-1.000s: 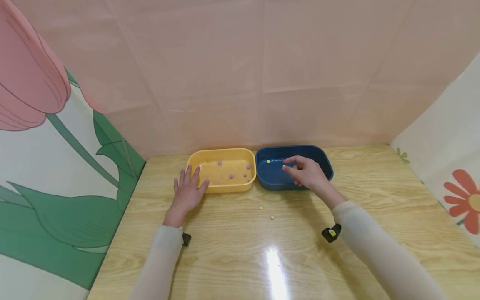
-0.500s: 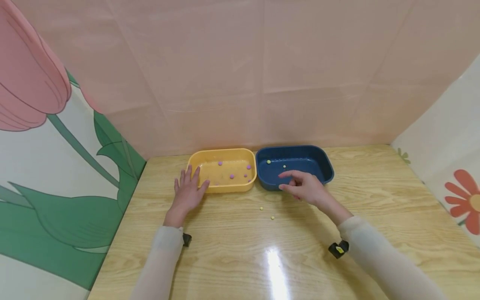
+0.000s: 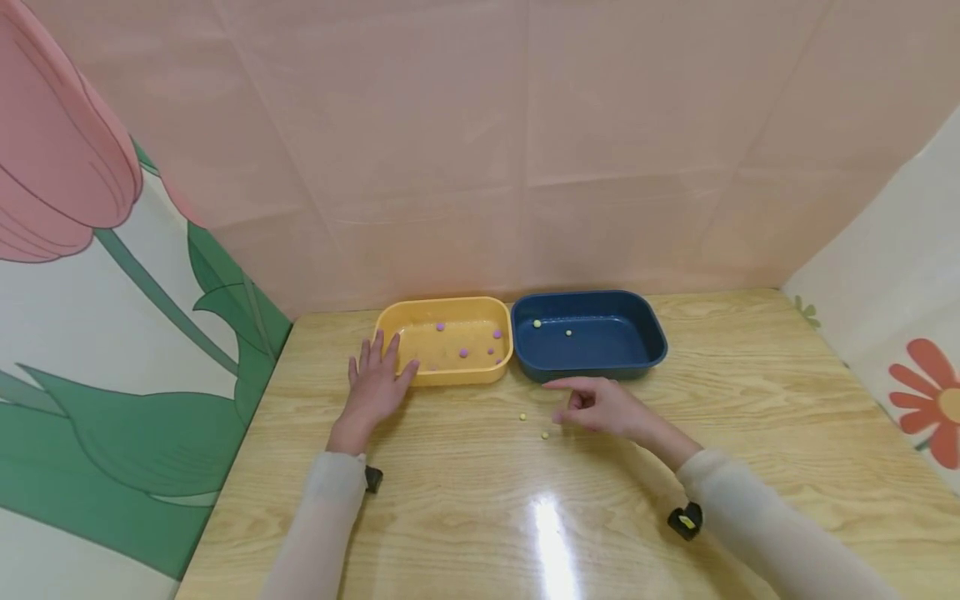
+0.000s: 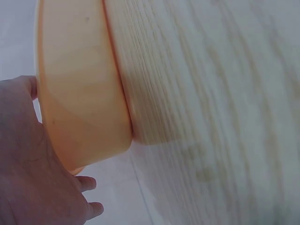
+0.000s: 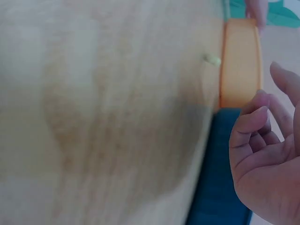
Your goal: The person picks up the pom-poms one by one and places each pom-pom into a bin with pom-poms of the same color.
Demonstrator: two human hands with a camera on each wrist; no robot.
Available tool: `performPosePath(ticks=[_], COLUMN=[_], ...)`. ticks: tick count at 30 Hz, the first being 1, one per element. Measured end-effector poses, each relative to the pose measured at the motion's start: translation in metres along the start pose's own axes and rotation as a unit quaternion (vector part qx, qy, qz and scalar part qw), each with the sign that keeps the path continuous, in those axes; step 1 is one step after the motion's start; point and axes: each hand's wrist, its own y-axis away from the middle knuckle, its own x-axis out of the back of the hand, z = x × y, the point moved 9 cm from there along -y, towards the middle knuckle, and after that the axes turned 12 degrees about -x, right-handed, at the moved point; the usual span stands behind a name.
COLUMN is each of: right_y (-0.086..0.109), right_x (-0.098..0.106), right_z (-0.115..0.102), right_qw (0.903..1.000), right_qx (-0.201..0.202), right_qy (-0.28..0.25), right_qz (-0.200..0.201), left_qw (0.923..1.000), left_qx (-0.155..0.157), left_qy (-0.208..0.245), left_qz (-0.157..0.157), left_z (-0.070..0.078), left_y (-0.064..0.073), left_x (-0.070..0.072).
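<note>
My left hand rests with spread fingers on the near left corner of a yellow bin; the left wrist view shows that hand along the rim. Several small purple balls lie inside the bin. Over the table, just in front of a blue bin, my right hand holds nothing, index finger extended and thumb apart from it. Two small yellow balls, one nearer the bins and one closer to the thumb, lie on the wood. The blue bin contains two yellow balls.
Both bins stand side by side against a pink backdrop at the back of the wooden table. A tulip-print sheet borders the left side and a flower-print sheet the right.
A yellow ball left my right hand and now lies in the blue bin. That hand drew back toward me, out over the table by the loose balls. The left hand stayed still.
</note>
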Motion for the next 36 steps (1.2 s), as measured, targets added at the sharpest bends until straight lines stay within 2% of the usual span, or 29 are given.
performPosePath(ticks=[11,18,27,36], right_y=[-0.002,-0.004,-0.004,-0.005], right_x=[-0.022,-0.028,-0.034,-0.036], right_z=[0.009,0.017,0.015,0.011], right_qw=[0.9982,0.9971,0.9947,0.9902], right_qx=[0.024,0.013,0.007,0.012], right_qy=[0.050,0.067,0.097,0.138], right_qz=[-0.023,-0.032,-0.033,-0.011], left_qw=[1.0000,1.0000,1.0000,1.0000], left_qx=[0.000,-0.004,-0.007,0.001], left_qy=[0.001,0.005,0.002,0.005], left_qz=[-0.006,-0.007,-0.004,-0.006], left_z=[-0.001,0.000,0.000,0.000], left_y=[0.000,0.001,0.001,0.001], left_x=[-0.001,0.000,0.001,0.000])
